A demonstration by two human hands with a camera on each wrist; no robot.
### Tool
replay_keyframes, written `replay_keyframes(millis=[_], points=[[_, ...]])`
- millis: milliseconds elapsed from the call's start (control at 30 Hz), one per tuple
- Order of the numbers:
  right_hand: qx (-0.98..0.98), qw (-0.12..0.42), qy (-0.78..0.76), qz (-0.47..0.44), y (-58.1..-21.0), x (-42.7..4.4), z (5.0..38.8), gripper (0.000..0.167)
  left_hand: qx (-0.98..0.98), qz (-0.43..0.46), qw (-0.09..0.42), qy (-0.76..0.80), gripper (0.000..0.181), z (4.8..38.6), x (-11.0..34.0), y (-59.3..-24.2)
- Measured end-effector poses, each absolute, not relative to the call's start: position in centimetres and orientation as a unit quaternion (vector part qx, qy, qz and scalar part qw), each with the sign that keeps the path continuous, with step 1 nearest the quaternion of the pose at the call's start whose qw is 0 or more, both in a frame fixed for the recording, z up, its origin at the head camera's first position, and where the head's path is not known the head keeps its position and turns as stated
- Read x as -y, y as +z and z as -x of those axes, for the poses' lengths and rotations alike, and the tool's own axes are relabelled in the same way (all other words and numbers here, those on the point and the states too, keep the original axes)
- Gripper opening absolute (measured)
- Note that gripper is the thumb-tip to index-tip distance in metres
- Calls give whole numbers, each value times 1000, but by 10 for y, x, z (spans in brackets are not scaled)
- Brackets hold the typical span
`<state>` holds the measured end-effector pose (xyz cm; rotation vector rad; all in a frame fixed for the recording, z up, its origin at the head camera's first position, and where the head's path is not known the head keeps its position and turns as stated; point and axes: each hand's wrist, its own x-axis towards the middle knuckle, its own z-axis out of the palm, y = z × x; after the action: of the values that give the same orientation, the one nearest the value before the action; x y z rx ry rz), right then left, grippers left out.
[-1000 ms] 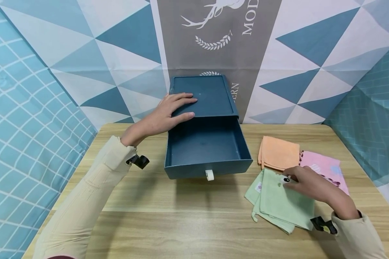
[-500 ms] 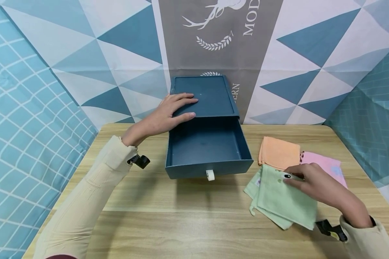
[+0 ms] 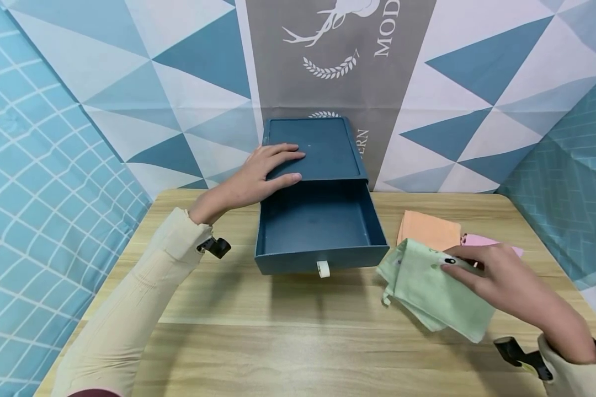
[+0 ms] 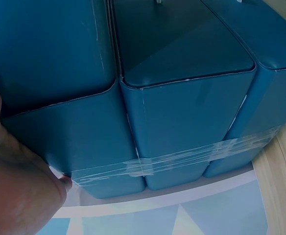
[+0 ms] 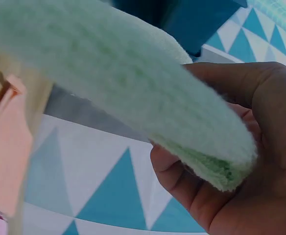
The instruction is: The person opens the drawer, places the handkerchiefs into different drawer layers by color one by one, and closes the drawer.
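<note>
The right hand [image 3: 514, 281] pinched a folded pale green washcloth [image 3: 439, 292] between thumb and fingers near its upper edge, just beside a printed black-and-white eye. The washcloth was held aslant over the right side of the wood-grain tabletop [image 3: 298, 353], to the right of the dark blue drawer unit [image 3: 323, 151]; whether its far edge touched anything could not be told. The left hand [image 3: 258, 175] lay with its fingers extended on the unit's top, at the left front edge, gripping nothing. Below it the top drawer [image 3: 352, 258] stood pulled out, a white pull tab [image 3: 323, 269] on its front. In the left wrist view, clear tape [image 4: 182, 159] ran across the unit's stacked sections. Behind the washcloth lay a folded orange cloth [image 3: 429, 229] and, mostly hidden by the right hand, a pink cloth [image 3: 482, 240]
</note>
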<state>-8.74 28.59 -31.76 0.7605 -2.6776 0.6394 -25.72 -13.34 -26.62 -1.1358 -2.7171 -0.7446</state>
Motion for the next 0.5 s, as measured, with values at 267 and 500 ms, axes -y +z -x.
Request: replay_keyframes(millis=[267, 500], points=[[934, 165, 203, -242, -302, -286, 83, 24, 896, 367, 51, -246, 58, 256, 134, -266], [942, 186, 185, -208, -296, -290, 77, 24, 896, 368, 50, -244, 57, 256, 133, -266]])
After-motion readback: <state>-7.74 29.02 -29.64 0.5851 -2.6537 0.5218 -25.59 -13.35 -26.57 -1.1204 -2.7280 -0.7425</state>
